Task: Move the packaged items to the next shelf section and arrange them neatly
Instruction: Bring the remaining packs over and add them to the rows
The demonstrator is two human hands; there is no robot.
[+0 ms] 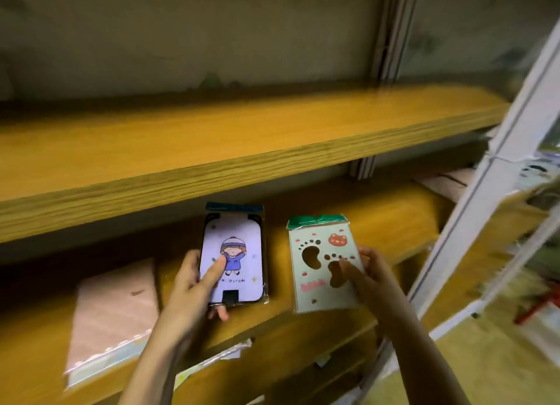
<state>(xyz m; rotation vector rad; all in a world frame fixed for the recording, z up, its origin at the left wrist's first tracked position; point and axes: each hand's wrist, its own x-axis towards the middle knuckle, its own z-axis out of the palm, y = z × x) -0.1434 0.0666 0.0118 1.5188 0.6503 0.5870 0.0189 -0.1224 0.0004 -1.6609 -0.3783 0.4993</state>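
Observation:
My left hand (194,283) grips a packaged item with a lilac card showing a cartoon child in a blue coat (239,241), thumb across its front. My right hand (366,275) holds a pale green packaged card with footprint cut-outs and a small bear (312,253), topped by a green header. Both packages are held upright side by side, above the front of the middle wooden shelf (378,216).
An upper wooden shelf (212,150) runs across above the packages. A pinkish flat packet in clear wrap (112,313) lies on the middle shelf at left. A white metal upright (485,186) and more stock stand at right. Paper items stick out below the shelf edge.

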